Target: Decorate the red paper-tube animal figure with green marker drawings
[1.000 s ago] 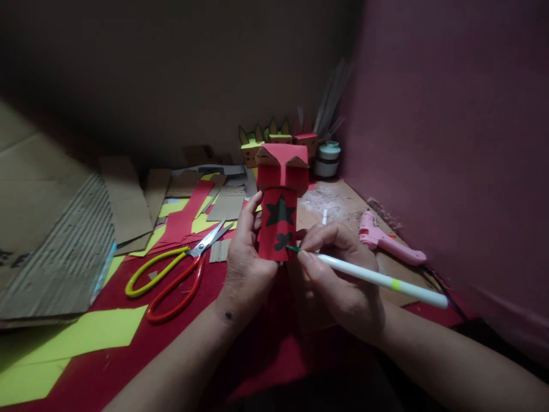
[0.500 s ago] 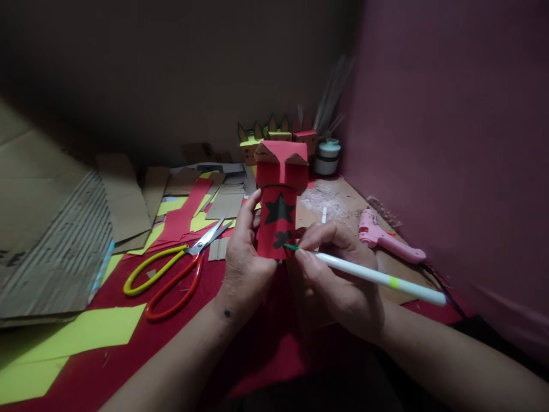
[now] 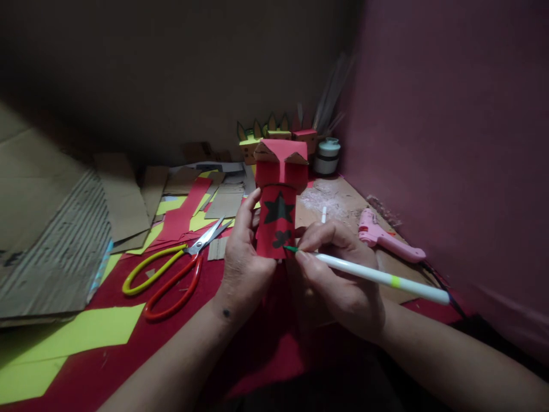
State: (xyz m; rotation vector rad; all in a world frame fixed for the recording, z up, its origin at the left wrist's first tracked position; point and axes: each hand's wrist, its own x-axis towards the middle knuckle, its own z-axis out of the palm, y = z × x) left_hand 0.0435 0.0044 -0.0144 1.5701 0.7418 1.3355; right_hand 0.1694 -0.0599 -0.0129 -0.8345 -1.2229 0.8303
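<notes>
Our left hand (image 3: 244, 263) wraps its fingers around the red paper figure (image 3: 278, 206), holding it upright just above our knuckles. Our right hand (image 3: 338, 280) pinches a white marker (image 3: 381, 278), its green tip touching the figure's lower dark shape. Scissors (image 3: 171, 274) lie left of our fingers, a pink glue gun (image 3: 388, 237) right.

Home craft corner: paper scraps (image 3: 77, 335), scissors (image 3: 171, 272), glue gun (image 3: 388, 237).

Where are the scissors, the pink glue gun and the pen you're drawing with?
scissors (image 3: 189, 260): head view, where blades meet the red and yellow handles.
pink glue gun (image 3: 388, 240): head view, middle of its body.
pen (image 3: 377, 278): head view, white barrel, held in the right hand (image 3: 338, 280).
</notes>
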